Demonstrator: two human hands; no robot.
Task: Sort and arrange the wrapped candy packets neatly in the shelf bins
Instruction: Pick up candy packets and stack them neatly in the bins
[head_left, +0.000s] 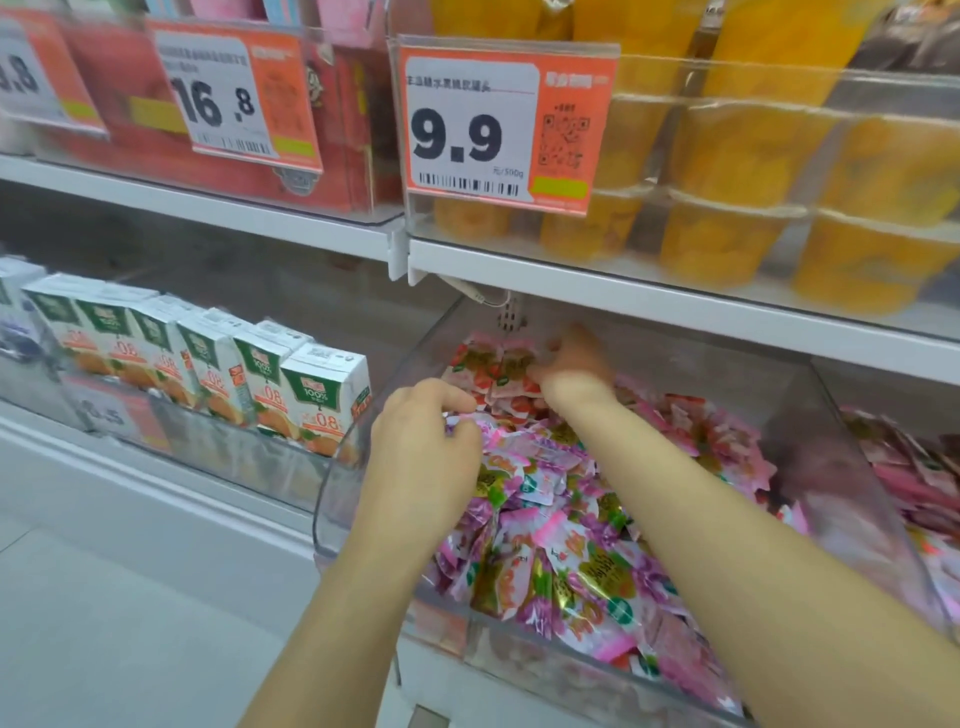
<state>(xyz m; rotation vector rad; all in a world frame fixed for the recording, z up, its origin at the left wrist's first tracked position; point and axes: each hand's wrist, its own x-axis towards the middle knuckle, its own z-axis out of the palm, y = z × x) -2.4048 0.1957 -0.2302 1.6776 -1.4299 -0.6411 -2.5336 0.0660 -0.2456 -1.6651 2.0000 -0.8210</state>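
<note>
1. Location of the task items. The wrapped candy lies in the clear bin (332, 499) on the lower shelf. Red packets (498, 374) are gathered at the bin's back left corner. Pink and purple packets (571, 519) fill the rest up to the front wall, loose and lying at all angles.

2. Hand state. Your right hand (576, 369) reaches to the back left corner with its fingers curled down and pinched on the red packets. Your left hand (426, 447) is closer to you, beside the left wall, with thumb and fingers curled onto the pink and purple packets where the two colours meet. Whether it actually grips one cannot be told.

3. Governing relation. The red group runs left to right along the back wall and sits just left of and under the right fingertips. The right hand is therefore the nearer one for squaring it. The left hand is nearer to strays at the colour border. The long axis of single packets is lost in blur.

4. Legible markings.
- The price tag (467, 135) above the bin reads "9.9" and "/500g", with a barcode and QR code.
- The left tag (218, 98) reads "16.8".
- The juice cartons (322, 395) left of the bin read "100%".
- The packet print is unreadable.
</note>
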